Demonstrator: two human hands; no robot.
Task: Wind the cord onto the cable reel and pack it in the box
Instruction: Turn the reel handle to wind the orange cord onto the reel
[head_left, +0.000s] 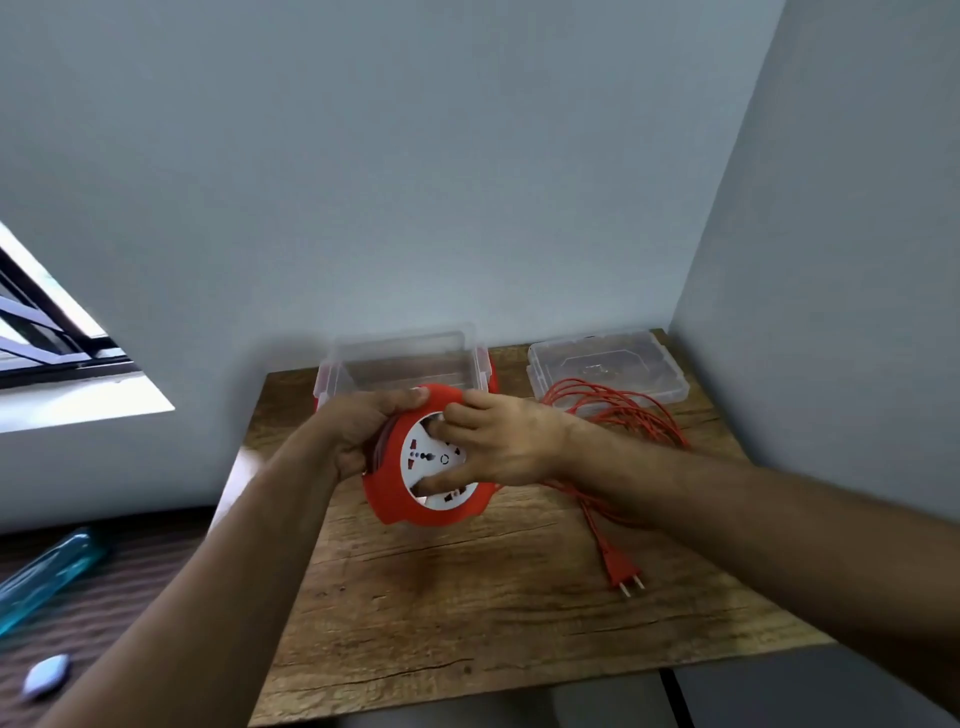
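A red cable reel (402, 499) with a white socket face is held tilted above the wooden table (467, 597). My left hand (358, 431) grips its left rim. My right hand (498, 441) holds the white centre, with fingers pushed into its openings. A loose red cord (618, 410) lies in a heap on the table to the right and runs under my right forearm. Its red plug (623, 571) rests near the table's right front. Behind the reel stands a clear box (405, 358) with red clips, open at the top.
A clear lid (608, 369) lies at the back right, partly under the cord. Walls close the table in at the back and right. On a darker surface to the left lie a blue bottle (47, 577) and a small white object (44, 675). A window (47, 332) is at the left.
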